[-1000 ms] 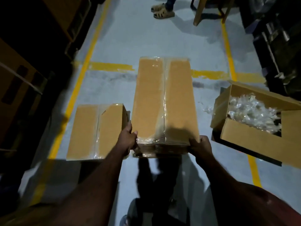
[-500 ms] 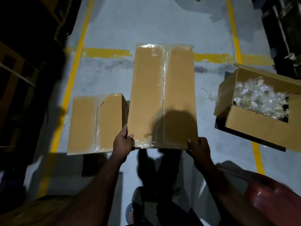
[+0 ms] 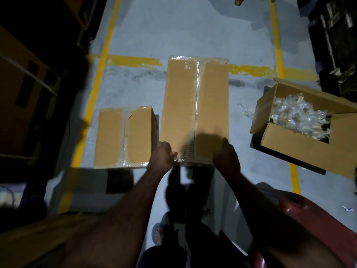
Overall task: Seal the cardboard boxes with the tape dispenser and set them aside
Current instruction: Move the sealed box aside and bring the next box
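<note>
- Both hands have shifted from the near corners' sides up onto the top edge of the long taped box [image 3: 195,105].
- It sits on the floor [image 3: 144,26], just beside the small taped box [image 3: 123,136] at its 9 o'clock.
- Left grip [image 3: 162,157] curls round the near-left corner.
- Right grip [image 3: 226,153] lies on the near-right corner; clamped or not, can't tell.
- Reads as sealed and parked. Open box [image 3: 289,147] at 3 o'clock likely next.

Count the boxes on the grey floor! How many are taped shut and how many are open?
Taped-shut boxes: 2, the long box and the small box
Open boxes: 1, the box of clear plastic
Total: 3 boxes
</note>
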Motion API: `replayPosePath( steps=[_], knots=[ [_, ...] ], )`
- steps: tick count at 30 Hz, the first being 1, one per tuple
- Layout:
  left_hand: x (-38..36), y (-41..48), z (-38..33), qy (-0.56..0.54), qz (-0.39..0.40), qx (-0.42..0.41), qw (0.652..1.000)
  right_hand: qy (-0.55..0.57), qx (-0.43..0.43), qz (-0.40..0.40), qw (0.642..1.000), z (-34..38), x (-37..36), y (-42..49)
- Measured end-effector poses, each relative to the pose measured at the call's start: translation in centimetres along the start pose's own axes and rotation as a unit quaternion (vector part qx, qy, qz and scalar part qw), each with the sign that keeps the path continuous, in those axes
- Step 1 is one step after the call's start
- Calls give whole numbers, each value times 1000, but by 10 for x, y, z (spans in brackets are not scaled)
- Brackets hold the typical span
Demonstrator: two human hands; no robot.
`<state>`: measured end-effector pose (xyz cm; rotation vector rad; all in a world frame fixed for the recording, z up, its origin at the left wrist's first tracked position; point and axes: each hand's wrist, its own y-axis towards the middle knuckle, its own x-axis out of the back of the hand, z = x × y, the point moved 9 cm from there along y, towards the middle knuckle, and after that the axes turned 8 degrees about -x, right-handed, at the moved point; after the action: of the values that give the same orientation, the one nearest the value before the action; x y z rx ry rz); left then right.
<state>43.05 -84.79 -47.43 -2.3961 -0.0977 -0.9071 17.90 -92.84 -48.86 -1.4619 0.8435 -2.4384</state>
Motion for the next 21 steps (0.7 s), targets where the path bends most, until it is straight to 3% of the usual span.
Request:
replayPosePath(
  steps=[5, 13, 17, 21],
  knots=[
    [56, -90, -44, -13, -6, 9, 1000, 19, 75, 62, 995, 75, 38, -91],
    [157, -233, -32, -119, -140, 73, 980, 28, 250, 162, 954, 200, 58, -244],
    [185, -295, -8, -191, -247, 129, 941, -26, 351, 242, 904, 251, 35, -301],
    [213, -369, -7, -242, -395, 170, 870, -59, 452, 297, 839, 295, 28, -364]
  ],
)
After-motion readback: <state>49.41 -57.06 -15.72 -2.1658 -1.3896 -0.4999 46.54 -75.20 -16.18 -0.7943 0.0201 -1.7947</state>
